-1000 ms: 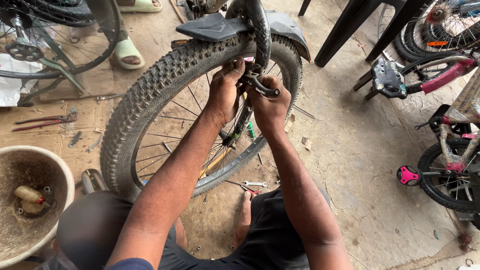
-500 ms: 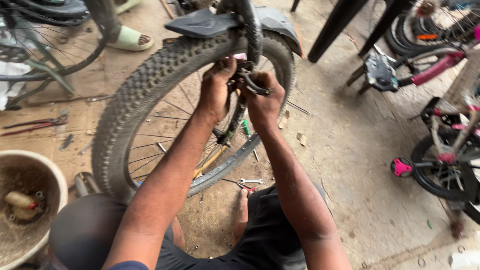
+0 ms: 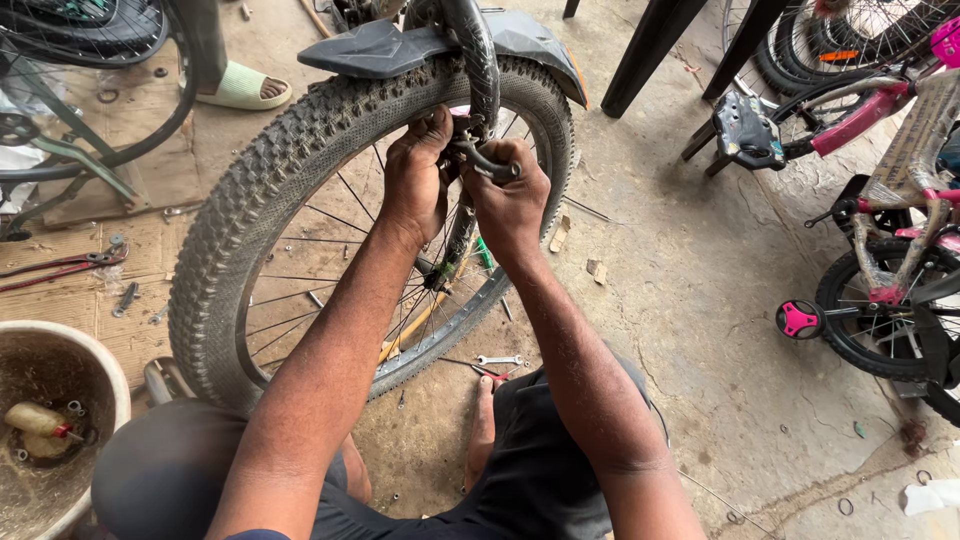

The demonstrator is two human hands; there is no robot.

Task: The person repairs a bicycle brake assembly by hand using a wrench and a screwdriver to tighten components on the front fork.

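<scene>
Knees in dark shorts sat nearest the camera, and a bare foot [image 3: 484, 425] rested on the concrete floor [image 3: 700, 300] between them. A small wrench [image 3: 499, 360] lay on the floor just past the toes. At the left stood a dirty round bucket [image 3: 95, 375] with a small bottle [image 3: 38, 420] in it. Both forearms reached up to a knobby bicycle wheel [image 3: 260, 200] standing upright in front of the person. The left hand [image 3: 415, 180] and right hand [image 3: 510, 200] met at the top of the rim, under a dark mudguard [image 3: 380, 45]. Each grip was closed around a small metal brake part [image 3: 480, 155] beside the fork; the right fingers wrapped its curved arm. Red pliers [image 3: 60, 265] lay on cardboard at left. Farther right stood a pink children's bicycle [image 3: 870, 110].
</scene>
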